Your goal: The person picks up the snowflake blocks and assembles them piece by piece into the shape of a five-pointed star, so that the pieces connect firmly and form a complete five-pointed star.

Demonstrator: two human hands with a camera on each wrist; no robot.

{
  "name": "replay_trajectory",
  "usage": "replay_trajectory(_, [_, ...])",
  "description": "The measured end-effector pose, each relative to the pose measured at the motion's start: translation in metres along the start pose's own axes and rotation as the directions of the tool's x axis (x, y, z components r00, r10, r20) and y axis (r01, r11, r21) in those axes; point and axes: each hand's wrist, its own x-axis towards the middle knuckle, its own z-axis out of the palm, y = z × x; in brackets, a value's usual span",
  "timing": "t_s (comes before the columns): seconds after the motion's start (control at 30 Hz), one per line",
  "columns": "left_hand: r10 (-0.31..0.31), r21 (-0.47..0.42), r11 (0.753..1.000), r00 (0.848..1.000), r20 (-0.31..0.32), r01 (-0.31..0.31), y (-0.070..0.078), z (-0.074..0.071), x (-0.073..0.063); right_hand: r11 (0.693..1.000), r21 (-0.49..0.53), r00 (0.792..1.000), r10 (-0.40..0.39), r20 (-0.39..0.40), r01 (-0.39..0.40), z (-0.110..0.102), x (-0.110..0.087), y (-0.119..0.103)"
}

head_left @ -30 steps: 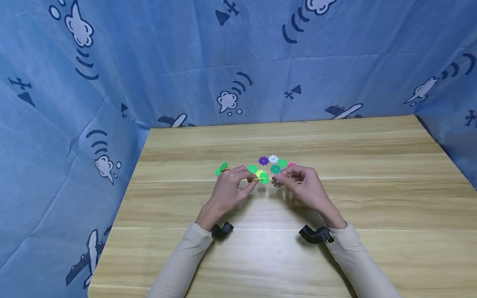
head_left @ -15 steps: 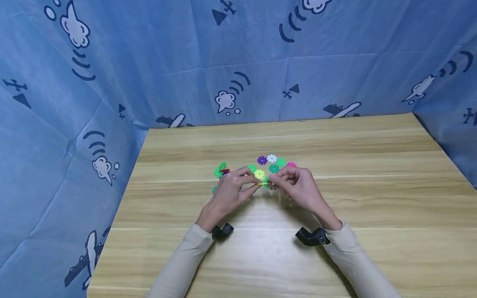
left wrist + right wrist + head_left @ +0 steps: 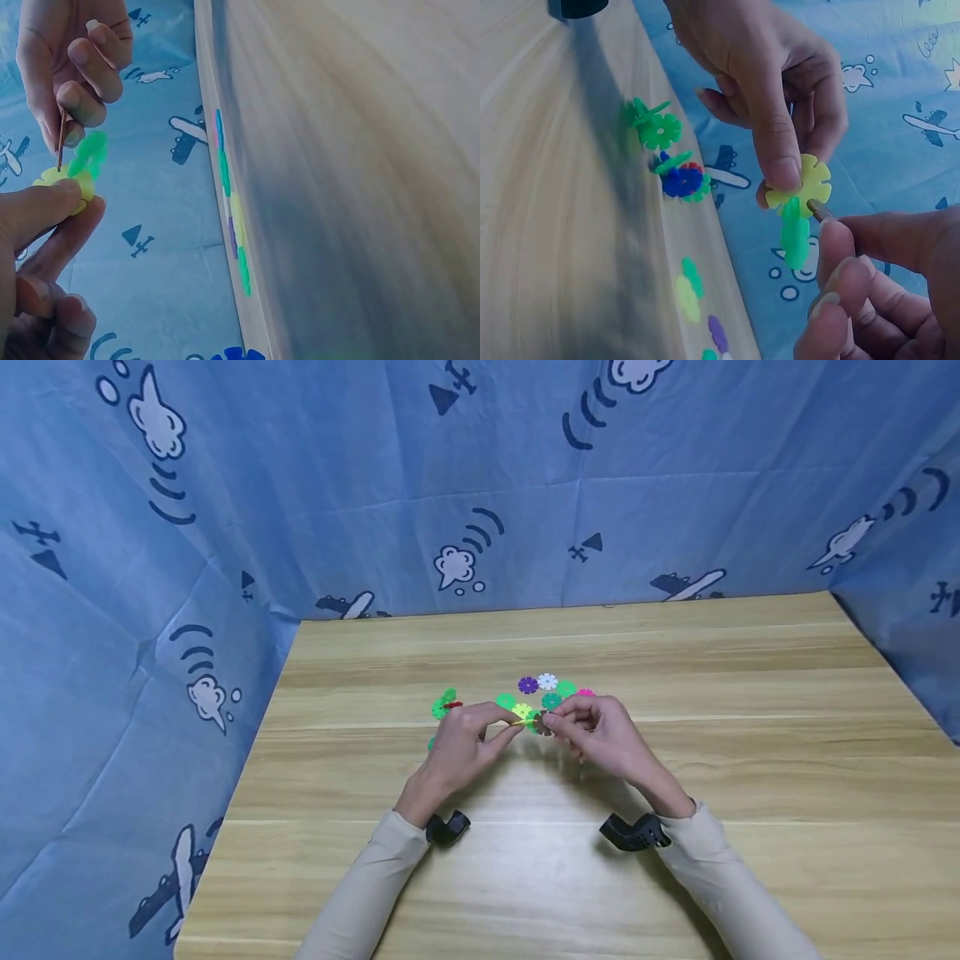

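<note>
In the head view my left hand [image 3: 467, 739] pinches a yellow notched plastic disc [image 3: 817, 184] between thumb and fingers. A green notched disc [image 3: 796, 244] is slotted into its edge, standing crosswise to it. Thumb and fingertips of my right hand [image 3: 603, 739] pinch a brown notched disc [image 3: 542, 724]. Seen edge-on in the left wrist view, the brown disc [image 3: 61, 142] has its edge right at the rim of the yellow one. Both hands are close together above the table, and the right fingertips cover part of the brown disc.
Loose discs lie just beyond my hands: purple [image 3: 528, 685], white [image 3: 547, 682], teal [image 3: 552, 701], yellow [image 3: 522, 711] and pink [image 3: 586, 692] among them. Joined pieces, one green [image 3: 660, 131] and one with a blue disc [image 3: 682, 181], sit left on the wooden table [image 3: 750, 735].
My right hand has moved left with the brown disc, narrowing the gap until it meets the yellow disc. The left hand keeps its pinch and has shifted only slightly.
</note>
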Motion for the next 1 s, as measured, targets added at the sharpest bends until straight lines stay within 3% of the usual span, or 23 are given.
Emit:
replay_trajectory(0.17, [0.025, -0.015, 1.0, 1.0, 0.001, -0.025, 0.0, -0.001, -0.001, 1.0, 0.008, 0.999, 0.024, 0.044, -0.024, 0.0, 0.001, -0.001])
replay_trajectory(0.33, [0.094, 0.012, 0.996, 0.995, -0.039, -0.093, 0.001, -0.001, -0.001, 1.0, 0.006, 0.998, 0.004, 0.066, -0.005, 0.002, 0.003, -0.003])
replay_trajectory(0.47, [0.145, 0.048, 0.989, 0.985, -0.094, -0.141, 0.002, -0.001, -0.001, 0.999, 0.032, 0.999, -0.023, 0.042, 0.022, 0.007, 0.004, -0.005])
replay_trajectory(0.63, [0.162, 0.038, 0.987, 0.977, -0.137, -0.158, 0.002, 0.003, -0.002, 0.996, 0.075, 0.999, -0.045, 0.008, 0.044, 0.012, 0.002, -0.002])
replay_trajectory(1.0, [0.151, -0.039, 0.987, 0.985, -0.084, -0.154, 0.003, 0.001, -0.002, 0.994, 0.109, 0.996, -0.024, 0.085, 0.015, 0.007, 0.0, -0.002])
